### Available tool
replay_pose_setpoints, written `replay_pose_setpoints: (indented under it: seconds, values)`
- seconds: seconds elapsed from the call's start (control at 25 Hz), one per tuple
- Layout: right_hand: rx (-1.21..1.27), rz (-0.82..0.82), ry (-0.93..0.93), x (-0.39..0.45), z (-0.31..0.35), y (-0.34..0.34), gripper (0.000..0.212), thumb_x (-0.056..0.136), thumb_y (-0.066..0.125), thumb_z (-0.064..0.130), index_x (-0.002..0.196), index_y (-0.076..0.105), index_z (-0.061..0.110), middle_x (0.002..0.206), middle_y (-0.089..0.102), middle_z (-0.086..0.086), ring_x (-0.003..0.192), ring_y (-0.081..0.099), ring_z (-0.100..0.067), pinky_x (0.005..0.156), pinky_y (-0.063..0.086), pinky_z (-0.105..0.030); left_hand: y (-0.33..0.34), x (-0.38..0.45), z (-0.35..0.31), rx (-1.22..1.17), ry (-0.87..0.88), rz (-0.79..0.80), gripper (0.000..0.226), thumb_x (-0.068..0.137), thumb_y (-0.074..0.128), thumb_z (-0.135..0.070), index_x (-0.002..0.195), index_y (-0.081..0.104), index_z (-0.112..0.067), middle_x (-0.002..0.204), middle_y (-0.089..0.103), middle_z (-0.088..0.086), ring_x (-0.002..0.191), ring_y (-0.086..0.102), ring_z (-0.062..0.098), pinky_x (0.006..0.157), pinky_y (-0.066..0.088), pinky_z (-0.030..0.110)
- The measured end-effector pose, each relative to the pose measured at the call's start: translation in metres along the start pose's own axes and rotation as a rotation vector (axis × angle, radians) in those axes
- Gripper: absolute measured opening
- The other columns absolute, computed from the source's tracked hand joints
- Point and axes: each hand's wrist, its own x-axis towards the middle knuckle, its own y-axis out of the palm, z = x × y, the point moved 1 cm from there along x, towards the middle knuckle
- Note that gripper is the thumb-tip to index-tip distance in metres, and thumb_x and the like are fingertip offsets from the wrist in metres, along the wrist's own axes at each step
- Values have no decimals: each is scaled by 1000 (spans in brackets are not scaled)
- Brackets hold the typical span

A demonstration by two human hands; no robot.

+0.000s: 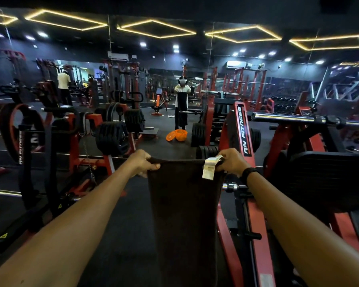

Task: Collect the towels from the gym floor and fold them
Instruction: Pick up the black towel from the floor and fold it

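Dark towel (182,214) hung at arm's length, stretched between both hands. Left hand (142,162) pinched one top corner, right hand (230,161) the other, beside a pale label (209,167). Hands apart, so the top edge ran taut and the cloth dropped flat, probably to square it for a first fold. Orange basket (180,137) stood on the floor (120,214) well ahead, likely for the towels.

Lighting: dim hall, lit by yellow diamond-shaped ceiling strips (155,29) and small white spotlights (175,47) | Glare: bright highlight on chrome bar (286,118) | Shadows: floor and lower edges nearly black | Distortion: wide-angle bending toward edges | Sharpness: soft throughout, machines at left and right margins smeared
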Motion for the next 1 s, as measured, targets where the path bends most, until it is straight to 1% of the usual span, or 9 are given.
replay_pose_setpoints:
  seconds: [0.08, 0.2, 0.24, 0.4, 0.56, 0.64, 0.76, 0.84, 1.0]
  values:
    - [-25, 105, -8, -2, -2, -10, 20, 70, 79, -1, 72, 64, 14, 67, 61, -2, 57, 56, -10, 53, 51, -27, 2, -5, -3, -77, -9, 150, 13, 86, 67, -10, 99, 65, -10, 100, 69, 11, 89, 67, 19, 72, 57, 31]
    - [771, -93, -91, -2, 10, -35, 36, 77, 71, 0, 111, 62, 5, 101, 68, -5, 90, 66, -14, 73, 55, -21, 1, -2, -9, -665, 206, 88, 32, 75, 76, -33, 102, 63, -21, 109, 68, 1, 108, 62, 20, 84, 52, 35]
    - [955, -65, -79, -1, 13, -36, 44, 77, 71, 5, 119, 59, 6, 113, 67, -8, 101, 65, -18, 79, 55, -23, 3, 2, -8, -629, 229, 134, 46, 69, 80, -42, 108, 61, -25, 113, 67, -5, 114, 59, 18, 93, 47, 37]
    - [689, 143, 76, -9, 17, 8, 44, 79, 69, -5, 122, 58, -3, 125, 61, -18, 108, 63, -28, 92, 52, -36, 29, -6, -2, -184, 65, 260, 48, 81, 74, -24, 123, 53, -19, 112, 58, -6, 106, 56, 13, 91, 46, 28]
    - [1062, 61, 73, 2, 19, -11, 46, 79, 74, 21, 121, 61, 5, 119, 66, -14, 100, 68, -21, 85, 57, -33, 5, -3, 2, -598, 51, 150, 65, 65, 80, -42, 118, 59, -11, 118, 66, 7, 99, 67, 16, 84, 54, 28]
    - [783, 295, 170, -5, 20, -8, 53, 71, 79, 33, 118, 63, 16, 114, 70, -5, 106, 65, -23, 85, 56, -40, 3, -9, 5, -441, -16, 231, 68, 61, 84, -42, 117, 59, -14, 117, 66, 4, 100, 65, 17, 91, 51, 31]
    - [835, 224, 164, -4, 13, 6, 24, 86, 66, 26, 109, 64, 16, 103, 73, -2, 105, 64, -24, 78, 55, -38, 2, -7, 14, -597, -9, 107, 37, 78, 75, -28, 108, 63, -11, 111, 69, 12, 79, 70, 15, 70, 58, 27]
    - [941, 214, 122, -6, 19, 3, 32, 89, 61, 29, 117, 61, 14, 110, 70, -5, 108, 63, -25, 85, 52, -40, -3, -11, 15, -593, -18, 64, 37, 79, 74, -29, 109, 60, -11, 106, 69, 8, 80, 70, 14, 58, 56, 23]
    - [848, 254, 129, -8, 26, 17, 26, 93, 59, 17, 118, 61, 10, 110, 67, -7, 103, 62, -23, 84, 53, -36, -9, -11, 15, -716, 28, 42, 15, 84, 69, -21, 97, 68, -14, 97, 73, 4, 85, 69, 15, 69, 54, 25]
